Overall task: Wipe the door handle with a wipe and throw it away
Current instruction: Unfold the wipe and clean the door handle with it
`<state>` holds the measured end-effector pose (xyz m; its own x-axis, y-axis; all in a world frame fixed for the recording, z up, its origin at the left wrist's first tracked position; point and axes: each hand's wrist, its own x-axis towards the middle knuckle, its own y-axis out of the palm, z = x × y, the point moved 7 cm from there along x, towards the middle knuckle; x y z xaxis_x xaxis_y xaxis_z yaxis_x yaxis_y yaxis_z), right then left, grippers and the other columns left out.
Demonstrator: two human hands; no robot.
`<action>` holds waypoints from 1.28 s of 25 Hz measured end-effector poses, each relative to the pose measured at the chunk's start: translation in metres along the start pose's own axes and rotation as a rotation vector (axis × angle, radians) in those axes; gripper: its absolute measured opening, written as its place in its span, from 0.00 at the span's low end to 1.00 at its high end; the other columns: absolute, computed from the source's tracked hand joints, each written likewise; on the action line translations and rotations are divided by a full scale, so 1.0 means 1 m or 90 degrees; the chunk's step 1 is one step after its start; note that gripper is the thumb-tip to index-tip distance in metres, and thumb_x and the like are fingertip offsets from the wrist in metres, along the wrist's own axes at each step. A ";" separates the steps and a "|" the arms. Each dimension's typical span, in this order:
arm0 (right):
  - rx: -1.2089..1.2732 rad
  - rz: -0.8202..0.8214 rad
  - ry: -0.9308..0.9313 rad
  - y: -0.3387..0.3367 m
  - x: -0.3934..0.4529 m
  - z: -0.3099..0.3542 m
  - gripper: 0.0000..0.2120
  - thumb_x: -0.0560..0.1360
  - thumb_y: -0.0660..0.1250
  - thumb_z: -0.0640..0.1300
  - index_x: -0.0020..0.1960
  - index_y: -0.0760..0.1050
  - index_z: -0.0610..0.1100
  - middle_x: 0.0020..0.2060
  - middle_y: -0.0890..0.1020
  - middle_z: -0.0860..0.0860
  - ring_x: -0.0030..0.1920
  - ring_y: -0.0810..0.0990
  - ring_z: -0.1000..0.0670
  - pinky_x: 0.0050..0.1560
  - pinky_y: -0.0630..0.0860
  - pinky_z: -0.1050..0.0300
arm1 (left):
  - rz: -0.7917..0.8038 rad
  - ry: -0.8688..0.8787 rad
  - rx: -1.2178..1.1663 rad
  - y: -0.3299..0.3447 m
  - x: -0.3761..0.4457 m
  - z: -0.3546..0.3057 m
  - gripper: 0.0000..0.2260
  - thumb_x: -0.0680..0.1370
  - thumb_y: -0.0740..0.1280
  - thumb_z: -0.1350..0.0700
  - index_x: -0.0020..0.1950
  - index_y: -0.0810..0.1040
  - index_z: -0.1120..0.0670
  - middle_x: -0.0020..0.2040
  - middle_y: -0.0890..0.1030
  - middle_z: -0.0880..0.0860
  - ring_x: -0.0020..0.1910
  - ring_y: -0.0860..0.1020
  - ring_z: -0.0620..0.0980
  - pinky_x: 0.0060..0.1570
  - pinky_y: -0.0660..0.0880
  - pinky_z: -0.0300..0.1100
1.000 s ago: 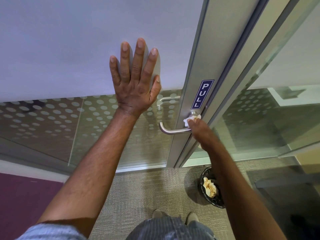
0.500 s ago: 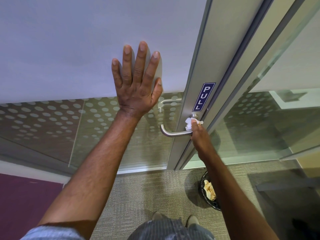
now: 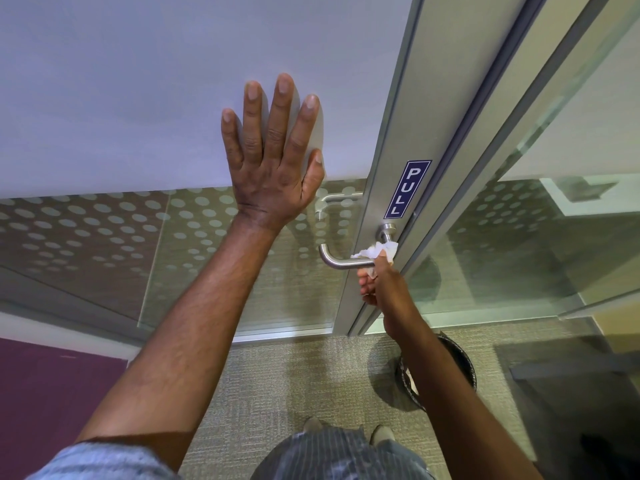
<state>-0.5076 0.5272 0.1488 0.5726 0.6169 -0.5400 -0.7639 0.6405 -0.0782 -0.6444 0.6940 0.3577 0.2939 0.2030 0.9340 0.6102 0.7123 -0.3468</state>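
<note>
A brushed steel lever door handle (image 3: 341, 260) juts from the grey metal stile of a frosted glass door, just below a blue PULL sticker (image 3: 408, 188). My right hand (image 3: 379, 284) grips a crumpled white wipe (image 3: 375, 251) and presses it onto the handle near its base. My left hand (image 3: 273, 157) lies flat on the frosted glass to the left of the handle, fingers spread and holding nothing. A black waste bin (image 3: 462, 362) stands on the carpet under my right forearm, which hides most of it.
The door frame (image 3: 485, 140) runs diagonally on the right, with a clear glass panel (image 3: 540, 237) beyond it. Beige carpet (image 3: 294, 382) covers the floor, and a purple patch (image 3: 41, 393) lies at the lower left. My shoes (image 3: 381, 434) stand close to the door.
My right hand has slid the wipe from the handle's base a little outward along the lever, with the fingers now curled under it. The left hand stays pressed on the glass.
</note>
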 end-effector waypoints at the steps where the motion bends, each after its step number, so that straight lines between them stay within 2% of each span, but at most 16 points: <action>1: -0.008 -0.008 -0.004 -0.006 0.004 0.004 0.29 0.86 0.48 0.62 0.45 0.80 0.46 0.29 0.79 0.53 0.30 0.74 0.55 0.35 0.71 0.57 | -0.001 0.003 0.001 0.000 0.000 0.000 0.26 0.84 0.60 0.47 0.81 0.62 0.51 0.79 0.60 0.59 0.81 0.50 0.62 0.83 0.39 0.56; 5: -0.116 -0.072 -0.065 -0.028 0.022 0.031 0.30 0.84 0.47 0.63 0.43 0.79 0.47 0.30 0.78 0.52 0.33 0.73 0.51 0.36 0.69 0.55 | 0.004 0.007 0.004 -0.001 0.000 -0.001 0.27 0.83 0.61 0.47 0.81 0.61 0.51 0.79 0.59 0.58 0.79 0.51 0.63 0.83 0.39 0.56; 7: -0.134 -0.096 -0.093 -0.036 0.028 0.041 0.27 0.85 0.49 0.60 0.42 0.79 0.49 0.28 0.80 0.55 0.33 0.75 0.52 0.36 0.68 0.55 | 0.003 0.012 0.010 0.000 0.001 -0.002 0.27 0.83 0.61 0.47 0.81 0.61 0.51 0.79 0.60 0.59 0.79 0.53 0.64 0.83 0.39 0.56; 9: -0.202 -0.069 -0.122 -0.035 0.027 0.046 0.23 0.85 0.49 0.56 0.47 0.80 0.50 0.32 0.84 0.54 0.36 0.79 0.48 0.39 0.72 0.53 | 0.005 0.013 0.009 0.000 0.001 -0.002 0.26 0.83 0.61 0.47 0.81 0.61 0.51 0.79 0.60 0.59 0.78 0.55 0.65 0.83 0.39 0.56; 11: -0.408 -0.063 -0.223 -0.032 0.016 0.053 0.26 0.82 0.47 0.51 0.56 0.81 0.40 0.42 0.83 0.42 0.44 0.82 0.39 0.42 0.74 0.50 | 0.006 0.014 0.008 0.001 0.000 -0.002 0.26 0.83 0.60 0.47 0.81 0.61 0.51 0.79 0.60 0.59 0.78 0.54 0.64 0.83 0.39 0.56; 12: -0.497 -0.109 -0.310 -0.035 0.007 0.058 0.24 0.82 0.50 0.47 0.56 0.80 0.34 0.42 0.81 0.38 0.44 0.82 0.36 0.40 0.72 0.52 | 0.006 0.014 0.007 0.001 0.000 -0.002 0.26 0.84 0.60 0.47 0.81 0.61 0.51 0.79 0.60 0.59 0.79 0.54 0.64 0.83 0.39 0.56; 14: -0.549 -0.226 -0.454 -0.039 -0.020 0.068 0.11 0.82 0.59 0.32 0.54 0.81 0.32 0.40 0.79 0.38 0.42 0.80 0.37 0.35 0.67 0.59 | 0.007 0.013 0.004 0.001 0.001 -0.001 0.26 0.84 0.60 0.47 0.81 0.61 0.51 0.79 0.59 0.59 0.79 0.52 0.64 0.83 0.39 0.56; 15: -0.554 -0.241 -0.470 -0.039 -0.029 0.068 0.12 0.81 0.61 0.30 0.57 0.82 0.35 0.43 0.79 0.40 0.42 0.80 0.41 0.35 0.66 0.62 | 0.007 0.012 0.003 0.001 0.001 -0.001 0.26 0.84 0.60 0.47 0.81 0.61 0.51 0.79 0.59 0.59 0.79 0.52 0.63 0.83 0.39 0.56; 16: -0.536 -0.235 -0.460 -0.039 -0.034 0.066 0.14 0.82 0.62 0.31 0.62 0.81 0.41 0.47 0.77 0.44 0.43 0.79 0.45 0.35 0.66 0.65 | 0.005 0.011 0.002 0.001 0.001 0.000 0.26 0.83 0.60 0.47 0.81 0.61 0.51 0.79 0.59 0.59 0.79 0.51 0.63 0.83 0.39 0.56; 18: -0.495 -0.222 -0.474 -0.038 -0.040 0.060 0.20 0.82 0.63 0.34 0.71 0.77 0.48 0.49 0.74 0.47 0.43 0.76 0.49 0.38 0.70 0.63 | 0.005 0.010 -0.001 0.001 0.001 0.000 0.27 0.83 0.61 0.47 0.81 0.61 0.51 0.79 0.59 0.58 0.79 0.52 0.63 0.83 0.39 0.56; 22: -0.647 -0.220 -0.494 -0.018 -0.046 0.038 0.28 0.80 0.69 0.37 0.78 0.67 0.46 0.60 0.73 0.43 0.52 0.74 0.45 0.47 0.76 0.51 | 0.005 0.012 -0.001 0.002 0.000 0.000 0.27 0.84 0.60 0.46 0.81 0.61 0.51 0.79 0.59 0.58 0.79 0.52 0.63 0.83 0.40 0.56; 24: -0.792 -0.286 -0.516 -0.010 -0.045 0.032 0.27 0.78 0.72 0.41 0.76 0.70 0.46 0.66 0.74 0.42 0.62 0.72 0.41 0.59 0.72 0.46 | 0.008 0.013 -0.005 0.002 0.000 -0.001 0.27 0.84 0.60 0.46 0.81 0.60 0.50 0.79 0.59 0.58 0.80 0.51 0.63 0.83 0.40 0.56; 26: -0.859 -0.303 -0.547 0.001 -0.045 0.036 0.20 0.78 0.71 0.40 0.70 0.75 0.44 0.68 0.75 0.42 0.70 0.70 0.39 0.69 0.65 0.41 | 0.008 0.012 -0.009 0.002 0.000 -0.001 0.28 0.84 0.60 0.46 0.82 0.58 0.50 0.80 0.58 0.58 0.80 0.50 0.62 0.83 0.40 0.56; 29: -0.909 -0.275 -0.655 0.028 -0.048 0.047 0.06 0.81 0.68 0.41 0.57 0.78 0.42 0.56 0.82 0.43 0.65 0.76 0.40 0.76 0.63 0.37 | 0.005 0.014 -0.004 0.002 -0.001 -0.001 0.28 0.83 0.60 0.46 0.82 0.57 0.49 0.80 0.58 0.57 0.80 0.51 0.62 0.83 0.40 0.57; 31: -0.930 -0.237 -0.684 0.051 -0.050 0.052 0.14 0.86 0.60 0.50 0.56 0.78 0.40 0.51 0.81 0.43 0.59 0.79 0.41 0.77 0.62 0.35 | 0.004 0.017 -0.007 0.004 -0.001 -0.001 0.29 0.84 0.60 0.45 0.83 0.57 0.49 0.81 0.57 0.57 0.81 0.50 0.61 0.83 0.40 0.57; 32: -0.933 -0.215 -0.650 0.062 -0.049 0.057 0.18 0.87 0.56 0.53 0.56 0.77 0.40 0.49 0.80 0.43 0.57 0.78 0.41 0.78 0.61 0.35 | 0.004 0.018 -0.006 0.004 -0.001 -0.001 0.29 0.84 0.60 0.45 0.83 0.56 0.49 0.81 0.56 0.57 0.83 0.49 0.61 0.83 0.40 0.57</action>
<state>-0.5662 0.5624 0.2182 0.2473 0.9282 0.2781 0.1190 0.2557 -0.9594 -0.6419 0.6963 0.3550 0.3183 0.1888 0.9290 0.6151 0.7045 -0.3539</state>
